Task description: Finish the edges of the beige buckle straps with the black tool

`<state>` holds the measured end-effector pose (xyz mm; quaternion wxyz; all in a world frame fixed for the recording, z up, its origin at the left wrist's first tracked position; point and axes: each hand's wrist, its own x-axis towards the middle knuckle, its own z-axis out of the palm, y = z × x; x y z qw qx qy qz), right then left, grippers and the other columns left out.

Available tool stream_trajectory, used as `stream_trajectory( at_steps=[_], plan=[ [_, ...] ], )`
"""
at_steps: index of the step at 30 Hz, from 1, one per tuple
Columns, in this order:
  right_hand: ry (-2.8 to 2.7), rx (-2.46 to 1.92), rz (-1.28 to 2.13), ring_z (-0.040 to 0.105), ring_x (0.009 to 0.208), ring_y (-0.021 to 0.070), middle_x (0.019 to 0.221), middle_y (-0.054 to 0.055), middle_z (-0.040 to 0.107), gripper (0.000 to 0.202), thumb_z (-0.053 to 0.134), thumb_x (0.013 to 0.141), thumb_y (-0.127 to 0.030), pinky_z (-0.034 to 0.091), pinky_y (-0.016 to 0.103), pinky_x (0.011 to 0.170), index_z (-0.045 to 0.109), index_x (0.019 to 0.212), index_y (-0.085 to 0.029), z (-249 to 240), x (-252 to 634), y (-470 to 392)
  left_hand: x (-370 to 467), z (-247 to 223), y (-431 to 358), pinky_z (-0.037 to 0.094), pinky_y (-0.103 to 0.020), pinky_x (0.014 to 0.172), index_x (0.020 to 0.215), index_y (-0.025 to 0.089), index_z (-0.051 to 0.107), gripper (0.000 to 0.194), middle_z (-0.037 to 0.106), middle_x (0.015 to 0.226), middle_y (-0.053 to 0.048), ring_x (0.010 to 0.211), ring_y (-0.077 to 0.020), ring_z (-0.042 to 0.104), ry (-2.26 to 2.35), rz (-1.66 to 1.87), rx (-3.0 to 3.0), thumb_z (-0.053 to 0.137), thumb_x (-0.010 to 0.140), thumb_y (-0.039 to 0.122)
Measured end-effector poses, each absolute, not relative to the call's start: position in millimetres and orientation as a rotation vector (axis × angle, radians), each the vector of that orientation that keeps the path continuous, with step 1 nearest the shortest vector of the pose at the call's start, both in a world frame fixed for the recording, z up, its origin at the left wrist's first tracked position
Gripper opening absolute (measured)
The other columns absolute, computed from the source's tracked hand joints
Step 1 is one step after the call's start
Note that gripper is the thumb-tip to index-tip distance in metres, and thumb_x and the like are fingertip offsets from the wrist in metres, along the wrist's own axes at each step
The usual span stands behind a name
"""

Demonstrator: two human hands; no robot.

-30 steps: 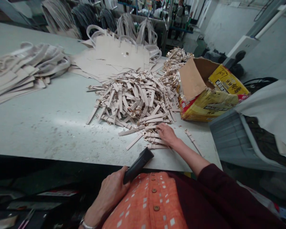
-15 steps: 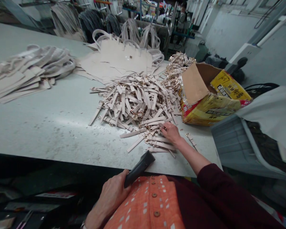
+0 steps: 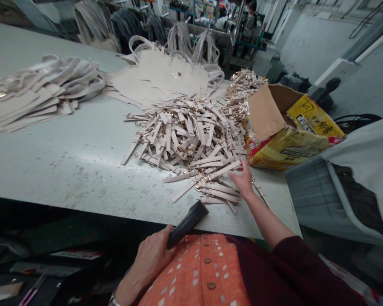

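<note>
My left hand (image 3: 155, 250) is closed around a long black object with a flat, squared end (image 3: 190, 220), held at the table's front edge; I cannot make out its kind. My right hand (image 3: 243, 180) has thumb and forefinger apart beside the end of a pale buckle strap (image 3: 223, 170), which lies on the near side of the heap. Several similar straps lie roughly side by side just below it. The large heap of beige buckle straps (image 3: 185, 131) with gold-coloured buckles spreads across the table beyond my hands.
A yellow cardboard box (image 3: 287, 148) stands open on the table (image 3: 67, 170) at the right, near a grey bin (image 3: 309, 195). One loose buckle strap (image 3: 258, 191) lies beside my right forearm. Flat beige bag panels (image 3: 166, 72) and a pile of strap-like pieces (image 3: 51, 93) lie farther back.
My right hand has shifted right and its fingers have spread apart. A strap now lies plainly where that hand was. My left hand stays on the black object; the view has turned slightly.
</note>
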<state>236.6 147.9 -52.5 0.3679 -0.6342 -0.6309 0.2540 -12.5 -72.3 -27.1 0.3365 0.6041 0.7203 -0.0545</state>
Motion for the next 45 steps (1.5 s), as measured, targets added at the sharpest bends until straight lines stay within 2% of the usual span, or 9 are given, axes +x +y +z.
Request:
stream_trajectory(
  at_steps=[5,9,14,18,21,25,29,35,45],
  plan=[
    [-2.453,-1.408,-0.008,0.011,0.135,0.0279,0.147,0.007,0.02,0.075,0.051,0.065,-0.008,0.006,0.052,0.106,0.031,0.136,-0.021,-24,208,159,-11,-27,-72,0.034,-0.023,0.06,0.095,0.024,0.054,0.022,0.068,0.086,-0.004,0.078,-0.0183,0.063,1.871,-0.157,1.581,0.043,0.078,0.033],
    [-2.833,-1.235,-0.125,0.007,0.135,0.0276,0.145,0.007,0.027,0.073,0.051,0.067,-0.007,-0.01,0.055,0.103,0.032,0.135,-0.022,-25,183,170,-10,-25,-72,0.034,-0.024,0.06,0.096,0.024,0.054,0.022,0.068,0.086,-0.004,0.079,-0.0189,0.063,1.878,-0.164,1.6,0.044,0.078,0.032],
    [-2.915,-1.298,-0.079,0.038,0.119,0.0268,0.12,0.013,0.053,0.056,0.048,0.075,-0.014,0.003,0.05,0.105,0.04,0.13,-0.018,-29,192,172,-11,-21,-75,0.035,-0.024,0.06,0.097,0.024,0.054,0.023,0.067,0.087,-0.004,0.079,-0.0184,0.063,1.889,-0.154,1.566,0.044,0.079,0.033],
    [-2.91,-1.591,0.076,0.049,0.104,0.0278,0.109,0.014,0.058,0.045,0.053,0.073,-0.021,0.025,0.044,0.096,0.051,0.117,-0.015,-18,199,167,-9,-14,-75,0.037,-0.024,0.065,0.097,0.023,0.054,0.024,0.067,0.09,-0.005,0.083,-0.0184,0.062,1.894,-0.174,1.508,0.044,0.08,0.035],
    [-2.82,-1.647,0.102,0.044,0.111,0.0315,0.125,0.016,0.049,0.051,0.058,0.068,-0.022,0.024,0.045,0.094,0.05,0.118,-0.015,-10,183,157,-8,-11,-75,0.037,-0.024,0.066,0.098,0.023,0.055,0.025,0.067,0.09,-0.005,0.083,-0.0188,0.063,1.907,-0.177,1.475,0.044,0.08,0.037],
    [-2.861,-1.226,0.16,0.028,0.124,0.0304,0.142,0.013,0.029,0.07,0.06,0.066,-0.018,0.02,0.046,0.099,0.035,0.131,-0.017,-15,135,132,-10,-13,-76,0.037,-0.024,0.064,0.096,0.023,0.055,0.025,0.067,0.089,-0.005,0.082,-0.0191,0.063,1.897,-0.143,1.5,0.042,0.081,0.038],
    [-3.045,-0.996,0.273,0.037,0.115,0.0265,0.13,0.013,0.042,0.066,0.06,0.064,-0.014,0.034,0.04,0.091,0.038,0.127,-0.016,-35,91,115,-14,-15,-78,0.036,-0.024,0.062,0.095,0.023,0.054,0.023,0.067,0.087,-0.005,0.081,-0.0188,0.063,1.886,-0.135,1.51,0.042,0.081,0.037],
    [-3.038,-1.01,0.19,0.043,0.104,0.025,0.104,0.012,0.056,0.024,0.048,0.08,-0.019,0.044,0.035,0.079,0.056,0.103,-0.014,-57,76,119,-15,-17,-77,0.034,-0.024,0.06,0.093,0.023,0.054,0.022,0.068,0.087,-0.004,0.079,-0.0194,0.063,1.884,-0.162,1.519,0.044,0.079,0.038],
    [-2.347,-1.407,0.469,0.054,0.088,0.018,0.09,0.005,0.062,0.019,0.044,0.082,-0.022,0.045,0.028,0.076,0.061,0.089,-0.019,-45,108,153,-16,-25,-74,0.032,-0.024,0.057,0.093,0.025,0.055,0.023,0.068,0.082,-0.003,0.076,-0.019,0.063,1.865,-0.118,1.552,0.043,0.08,0.039]
  ],
)
